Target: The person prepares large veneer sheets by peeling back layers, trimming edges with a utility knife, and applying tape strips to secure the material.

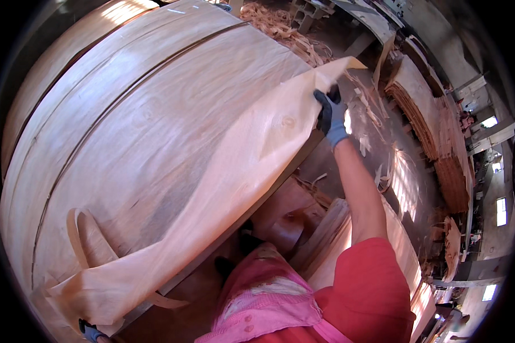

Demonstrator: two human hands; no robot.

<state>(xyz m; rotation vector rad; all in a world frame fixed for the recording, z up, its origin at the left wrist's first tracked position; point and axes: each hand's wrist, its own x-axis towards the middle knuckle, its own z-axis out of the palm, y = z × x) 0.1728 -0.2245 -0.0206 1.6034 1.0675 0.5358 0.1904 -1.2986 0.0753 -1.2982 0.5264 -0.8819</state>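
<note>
A long, thin sheet of wood veneer point(212, 183) stretches diagonally across in front of me, curled and lifted along its length. My right hand point(332, 111), in a grey-blue glove with dark fingers, grips its near edge close to the far right end. At the lower left, my left hand point(91, 332), gloved alike, closes on the veneer's other end, its fingers only partly visible. Beneath the sheet lies a broad stack of pale veneer point(154, 108) with dark seams across it. A narrow curled strip point(86, 234) rises from the stack near the left end.
Veneer scraps point(280, 28) are heaped beyond the stack. More shavings litter the floor point(363, 160) on the right. Tall veneer piles point(423, 103) stand farther right. Close by my right side is another veneer stack point(326, 240). A person point(449, 314) shows at the lower right.
</note>
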